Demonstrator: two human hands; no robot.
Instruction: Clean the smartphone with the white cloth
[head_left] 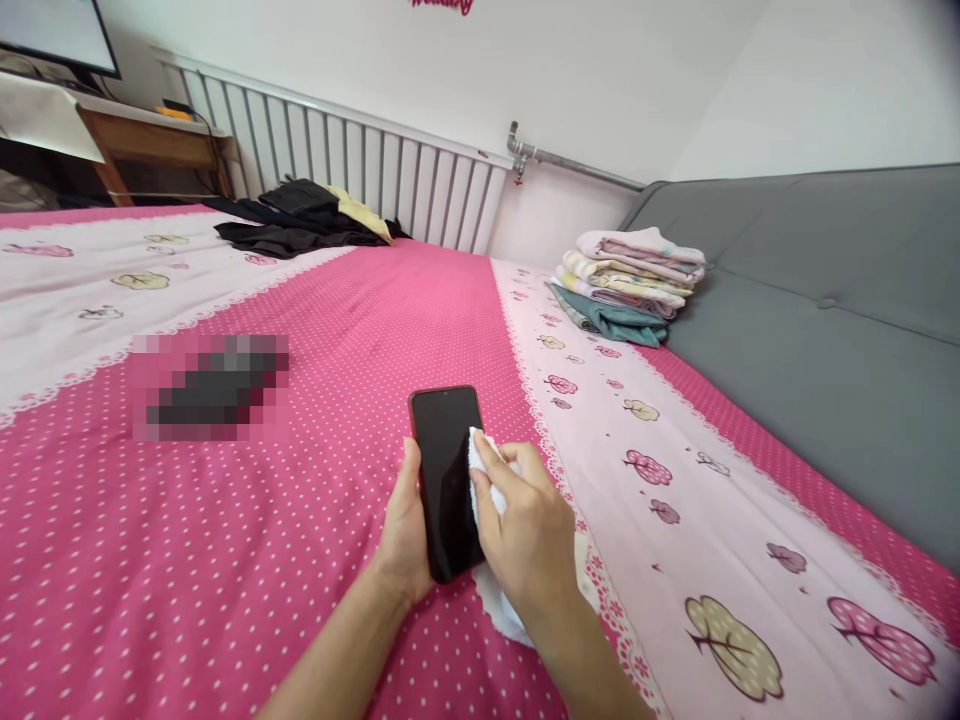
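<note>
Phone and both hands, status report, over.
Left hand gripping phone, screen dark. Right hand holding white cloth against screen. Cloth and right fingers hide part of screen's right side.

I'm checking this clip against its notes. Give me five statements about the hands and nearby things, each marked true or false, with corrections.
1. The left hand holds a rectangular black phone with a reddish edge. True.
2. The right hand holds a white fabric cloth against the phone's screen. True.
3. The phone's screen is brightly lit. False: it is dark.
4. A stack of folded pastel and teal fabrics sits beside the grey padded headboard. True.
5. In the picture, that stack is left of the phone. False: it is farther back, to the right.
</note>
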